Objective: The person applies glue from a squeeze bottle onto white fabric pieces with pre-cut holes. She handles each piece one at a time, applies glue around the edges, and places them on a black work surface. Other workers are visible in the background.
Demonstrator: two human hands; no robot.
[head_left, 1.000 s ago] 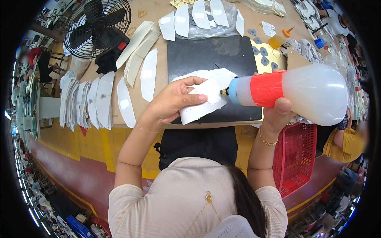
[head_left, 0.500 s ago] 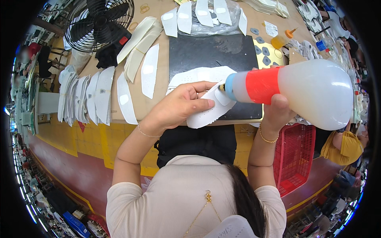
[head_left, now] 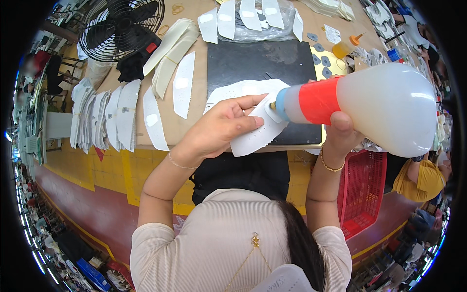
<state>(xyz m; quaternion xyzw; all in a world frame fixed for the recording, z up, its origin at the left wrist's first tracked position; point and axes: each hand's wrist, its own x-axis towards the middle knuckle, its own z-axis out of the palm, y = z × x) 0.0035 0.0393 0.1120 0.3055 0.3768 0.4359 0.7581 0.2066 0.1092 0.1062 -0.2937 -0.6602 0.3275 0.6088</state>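
Because the left hand point(head_left: 231, 124), pinching a perforated white panel point(head_left: 253, 138), has shifted it rightward, the nozzle point(head_left: 273, 105) of the squeeze bottle point(head_left: 372, 100) clasped by the right hand point(head_left: 343, 136) now sits at the panel's patch point(head_left: 273, 116), between the 2 hands, aligning tip with surface; contact is hard to confirm.

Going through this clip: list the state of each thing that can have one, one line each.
Left hand: pinching the white piece.
Right hand: closed around the squeeze bottle.
White piece: held up, tilted.
Squeeze bottle: on its side, nozzle at the white piece; fill level unclear.
Small bottle: orange pointed cap on, amber contents.
Long pale pieces: stacked, banded.
Fan: blades distinct; cannot tell if running.
Red basket: open-topped.
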